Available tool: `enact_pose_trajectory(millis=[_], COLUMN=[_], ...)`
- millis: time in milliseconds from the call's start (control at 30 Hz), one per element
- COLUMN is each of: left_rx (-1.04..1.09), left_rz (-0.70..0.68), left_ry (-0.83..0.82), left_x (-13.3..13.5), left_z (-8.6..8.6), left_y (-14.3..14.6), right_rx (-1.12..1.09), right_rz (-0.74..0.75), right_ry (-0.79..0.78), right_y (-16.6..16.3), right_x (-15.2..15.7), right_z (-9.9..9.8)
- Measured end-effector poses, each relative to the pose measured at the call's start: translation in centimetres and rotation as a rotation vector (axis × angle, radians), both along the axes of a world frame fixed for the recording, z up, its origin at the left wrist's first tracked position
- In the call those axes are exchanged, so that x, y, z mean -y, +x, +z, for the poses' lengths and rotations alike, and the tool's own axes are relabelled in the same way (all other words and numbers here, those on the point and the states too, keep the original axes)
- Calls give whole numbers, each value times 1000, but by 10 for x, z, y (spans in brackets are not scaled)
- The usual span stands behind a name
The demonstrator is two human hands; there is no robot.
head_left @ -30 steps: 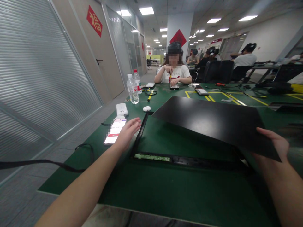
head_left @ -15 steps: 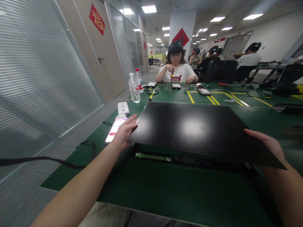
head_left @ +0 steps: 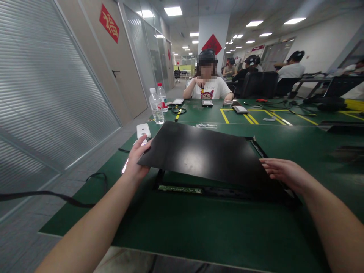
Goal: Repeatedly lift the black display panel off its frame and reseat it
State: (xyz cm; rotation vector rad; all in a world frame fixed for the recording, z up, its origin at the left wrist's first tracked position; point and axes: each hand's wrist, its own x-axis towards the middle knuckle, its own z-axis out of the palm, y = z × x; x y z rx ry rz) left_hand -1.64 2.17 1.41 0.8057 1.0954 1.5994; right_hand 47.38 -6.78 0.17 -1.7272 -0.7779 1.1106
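Note:
A thin black panel [head_left: 196,151], glossy with a light reflected in it, is held tilted above the table, its left side raised. My left hand [head_left: 138,161] grips its left edge, fingers on top and the thumb side partly hidden. At the right edge, my right hand [head_left: 286,174] is closed on the panel, with its thumb hidden. Beneath lies a black rectangular frame [head_left: 258,148], mostly covered by the panel. A green circuit board strip [head_left: 180,189] shows along the frame's near side.
Beyond my left hand are a white device [head_left: 143,131], a partly hidden phone [head_left: 124,166] and two water bottles [head_left: 157,108]. Across the green table [head_left: 199,227] a person [head_left: 209,85] holds a tool over a small drive [head_left: 207,103]. Cables [head_left: 287,108] lie at the far right.
The panel has shifted left and dropped on its right side, uncovering the frame's right end. My right hand has moved left with it. My left hand covers more of the phone.

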Motion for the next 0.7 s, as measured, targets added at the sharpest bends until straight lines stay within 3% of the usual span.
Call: enact_pose_trajectory(millis=[233,700], left_rx=[3,-88], left_rz=[-46,-223], left_ry=[22,48], left_x=[5,12], left_z=[-5,-20], left_y=[9,21], right_rx=[108,369], right_rz=[-123,-118], right_ry=[15,-2], right_y=[-1,18], right_x=[2,-1], right_z=[11,-3])
